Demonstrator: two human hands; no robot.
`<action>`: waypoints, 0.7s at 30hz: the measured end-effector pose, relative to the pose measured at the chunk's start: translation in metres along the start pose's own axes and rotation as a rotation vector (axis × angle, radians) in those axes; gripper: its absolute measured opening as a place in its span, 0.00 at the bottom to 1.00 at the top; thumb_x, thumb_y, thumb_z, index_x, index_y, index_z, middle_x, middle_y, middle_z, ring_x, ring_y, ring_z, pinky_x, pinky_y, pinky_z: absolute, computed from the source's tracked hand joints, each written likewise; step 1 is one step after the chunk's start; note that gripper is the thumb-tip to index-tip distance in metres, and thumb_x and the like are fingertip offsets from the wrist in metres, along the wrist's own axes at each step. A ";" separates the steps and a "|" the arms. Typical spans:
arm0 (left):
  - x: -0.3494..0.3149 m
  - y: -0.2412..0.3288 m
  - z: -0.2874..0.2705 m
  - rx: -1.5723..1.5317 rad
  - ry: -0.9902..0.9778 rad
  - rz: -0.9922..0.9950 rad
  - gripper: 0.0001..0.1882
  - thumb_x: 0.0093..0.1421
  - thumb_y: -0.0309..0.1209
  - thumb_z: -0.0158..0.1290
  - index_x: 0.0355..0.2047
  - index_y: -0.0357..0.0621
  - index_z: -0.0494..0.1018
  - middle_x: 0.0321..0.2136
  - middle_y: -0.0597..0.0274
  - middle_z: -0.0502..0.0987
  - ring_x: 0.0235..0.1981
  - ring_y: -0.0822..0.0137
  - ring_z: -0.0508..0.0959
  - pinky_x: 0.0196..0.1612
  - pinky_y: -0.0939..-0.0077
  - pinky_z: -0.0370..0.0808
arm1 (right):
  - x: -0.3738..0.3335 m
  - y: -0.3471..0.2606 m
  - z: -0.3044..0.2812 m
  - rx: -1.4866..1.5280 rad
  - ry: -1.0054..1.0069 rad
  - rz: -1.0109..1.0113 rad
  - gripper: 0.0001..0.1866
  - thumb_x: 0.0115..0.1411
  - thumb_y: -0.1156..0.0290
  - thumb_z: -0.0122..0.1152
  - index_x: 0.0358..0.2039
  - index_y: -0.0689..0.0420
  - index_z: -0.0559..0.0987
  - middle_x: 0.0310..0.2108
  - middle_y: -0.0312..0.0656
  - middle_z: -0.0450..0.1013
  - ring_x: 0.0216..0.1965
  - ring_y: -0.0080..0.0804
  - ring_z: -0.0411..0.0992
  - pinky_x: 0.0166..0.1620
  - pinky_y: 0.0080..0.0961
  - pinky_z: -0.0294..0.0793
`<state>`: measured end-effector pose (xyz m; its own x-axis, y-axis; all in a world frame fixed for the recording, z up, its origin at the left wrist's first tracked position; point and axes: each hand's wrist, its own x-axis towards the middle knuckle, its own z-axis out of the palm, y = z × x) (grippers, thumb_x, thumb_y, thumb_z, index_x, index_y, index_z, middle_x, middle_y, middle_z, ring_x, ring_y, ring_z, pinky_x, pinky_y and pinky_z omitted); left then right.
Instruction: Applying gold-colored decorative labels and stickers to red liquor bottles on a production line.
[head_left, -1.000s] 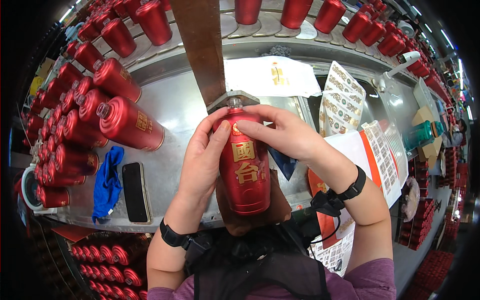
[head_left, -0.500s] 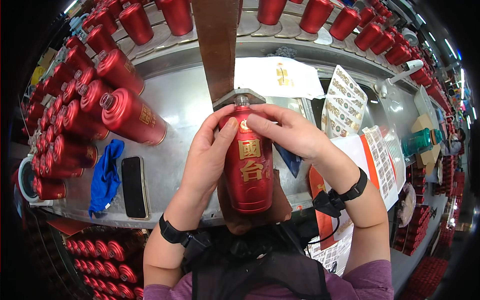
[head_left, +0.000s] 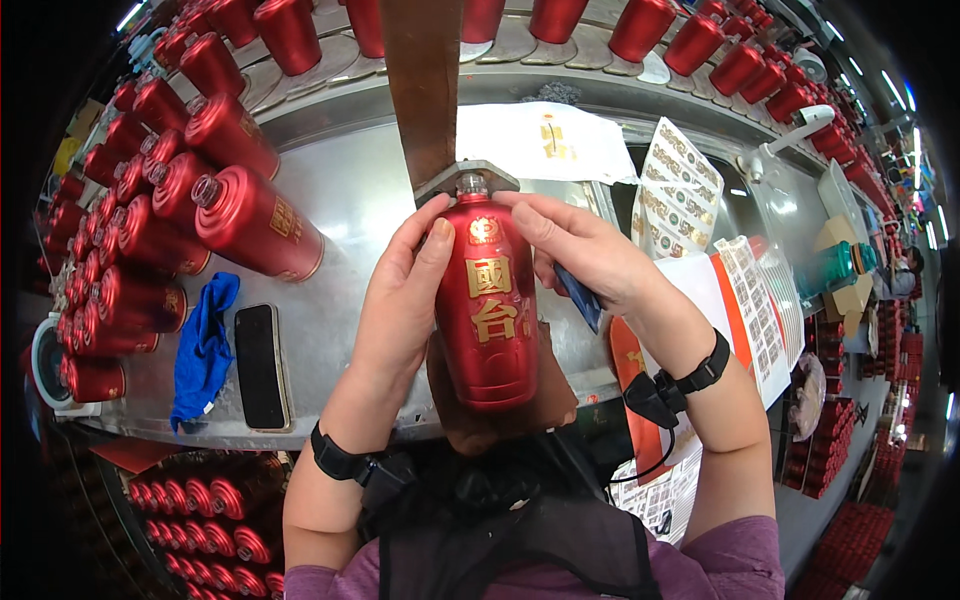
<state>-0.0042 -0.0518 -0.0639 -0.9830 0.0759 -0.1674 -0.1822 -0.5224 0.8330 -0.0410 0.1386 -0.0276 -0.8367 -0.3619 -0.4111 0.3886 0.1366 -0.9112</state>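
A glossy red bottle [head_left: 489, 365] with gold lettering, a round gold emblem and a bare clear neck lies in front of me, its neck against a grey metal bracket [head_left: 505, 181]. My left hand [head_left: 400, 290] wraps its left shoulder, thumb along the side by the emblem. Against the opposite shoulder rests my right hand [head_left: 590, 255], thumb and fingertips near the neck. A dark blue flat piece [head_left: 579, 298] sticks out below that hand's curled fingers, seemingly tucked in them. Under the bottle lies a brown pad [head_left: 455, 420].
Red bottles [head_left: 255, 225] crowd the left side, near a blue cloth [head_left: 205, 350] and a phone [head_left: 262, 368]. A brown post [head_left: 425, 90] rises behind the bracket. Gold sticker sheets [head_left: 678, 190] lie at right. More bottles stand on a conveyor [head_left: 510, 45] at the back.
Both thumbs have come off the emblem toward the bottle's sides, leaving it uncovered. The blue piece shows higher, closer to my right fingers. The whole view has shifted slightly.
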 end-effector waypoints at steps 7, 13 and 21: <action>0.001 0.002 0.004 0.202 0.020 0.016 0.26 0.67 0.33 0.54 0.61 0.33 0.62 0.50 0.51 0.74 0.48 0.70 0.76 0.52 0.76 0.75 | 0.006 0.002 0.005 -0.209 -0.032 -0.127 0.28 0.65 0.54 0.59 0.58 0.59 0.73 0.36 0.33 0.74 0.30 0.15 0.68 0.33 0.14 0.68; -0.022 0.000 0.001 0.198 0.057 -0.017 0.33 0.67 0.31 0.54 0.66 0.32 0.54 0.52 0.49 0.73 0.51 0.68 0.75 0.53 0.75 0.74 | -0.011 0.019 -0.006 -0.070 0.042 -0.072 0.27 0.67 0.55 0.58 0.60 0.59 0.72 0.32 0.30 0.72 0.24 0.14 0.67 0.29 0.13 0.67; -0.043 -0.015 0.003 0.281 -0.097 0.129 0.40 0.65 0.24 0.55 0.70 0.33 0.44 0.58 0.50 0.68 0.57 0.66 0.72 0.58 0.72 0.71 | -0.047 0.048 0.021 0.298 -0.077 -0.063 0.35 0.63 0.56 0.64 0.63 0.64 0.65 0.41 0.36 0.76 0.39 0.18 0.71 0.43 0.18 0.70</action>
<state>0.0410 -0.0443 -0.0673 -0.9937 0.1117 -0.0112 -0.0421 -0.2791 0.9593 0.0249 0.1423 -0.0514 -0.8357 -0.4310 -0.3403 0.4420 -0.1603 -0.8826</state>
